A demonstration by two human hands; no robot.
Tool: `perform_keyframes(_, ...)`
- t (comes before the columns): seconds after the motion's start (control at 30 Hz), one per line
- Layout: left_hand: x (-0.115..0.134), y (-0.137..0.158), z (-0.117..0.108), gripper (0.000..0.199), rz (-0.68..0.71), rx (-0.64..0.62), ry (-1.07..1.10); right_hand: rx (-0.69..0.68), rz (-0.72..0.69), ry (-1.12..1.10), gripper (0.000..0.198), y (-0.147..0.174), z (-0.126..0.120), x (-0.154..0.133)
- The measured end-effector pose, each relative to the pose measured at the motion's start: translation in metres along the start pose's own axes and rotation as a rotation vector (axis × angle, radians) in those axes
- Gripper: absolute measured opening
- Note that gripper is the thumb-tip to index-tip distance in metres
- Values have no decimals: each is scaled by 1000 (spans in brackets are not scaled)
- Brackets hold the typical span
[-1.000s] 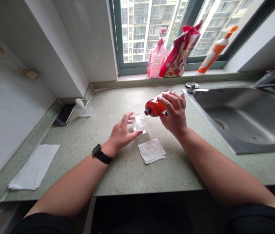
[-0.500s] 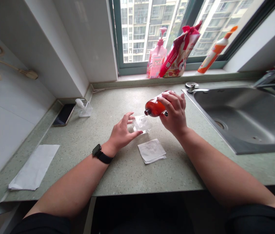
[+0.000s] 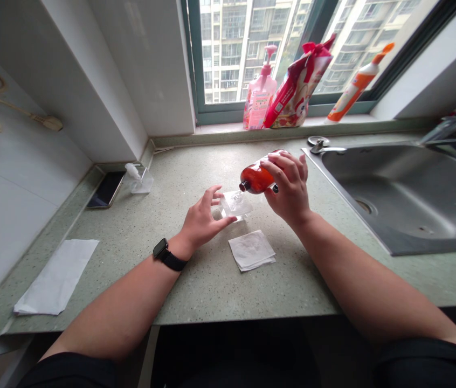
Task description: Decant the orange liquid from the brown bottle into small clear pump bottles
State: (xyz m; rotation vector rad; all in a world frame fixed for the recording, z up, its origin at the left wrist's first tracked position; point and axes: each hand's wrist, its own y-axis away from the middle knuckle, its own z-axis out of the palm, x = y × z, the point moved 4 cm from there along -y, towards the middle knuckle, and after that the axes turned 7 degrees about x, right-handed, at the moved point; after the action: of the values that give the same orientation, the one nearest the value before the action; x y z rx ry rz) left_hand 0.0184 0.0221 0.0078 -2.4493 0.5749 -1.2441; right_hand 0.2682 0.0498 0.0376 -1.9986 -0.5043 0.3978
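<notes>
My right hand [image 3: 290, 188] is wrapped round a reddish-brown bottle [image 3: 256, 177], tilted with its neck down to the left. What looks like a thin stream of clear liquid runs from its mouth into a clear square container [image 3: 236, 205] on the counter. My left hand [image 3: 204, 218] curls round the container's left side, thumb in front and fingers behind. A small dark round piece, perhaps a cap, shows by my right thumb. Just in front of the container lies a folded white tissue [image 3: 252, 251].
Left on the counter [image 3: 195, 291] are a phone [image 3: 106, 189], a clear piece with a white pump head [image 3: 139, 180] and folded paper [image 3: 58, 277]. A steel sink [image 3: 409, 199] is at right. A pink pump bottle [image 3: 259, 99], red pouch [image 3: 298, 89] and orange-white bottle [image 3: 353, 89] line the sill.
</notes>
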Motion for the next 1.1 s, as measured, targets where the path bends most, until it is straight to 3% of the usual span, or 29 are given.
perform_keyframes(1.1,1,0,-2,87,-16,16,4,-97,7,1,74,0,1,-2)
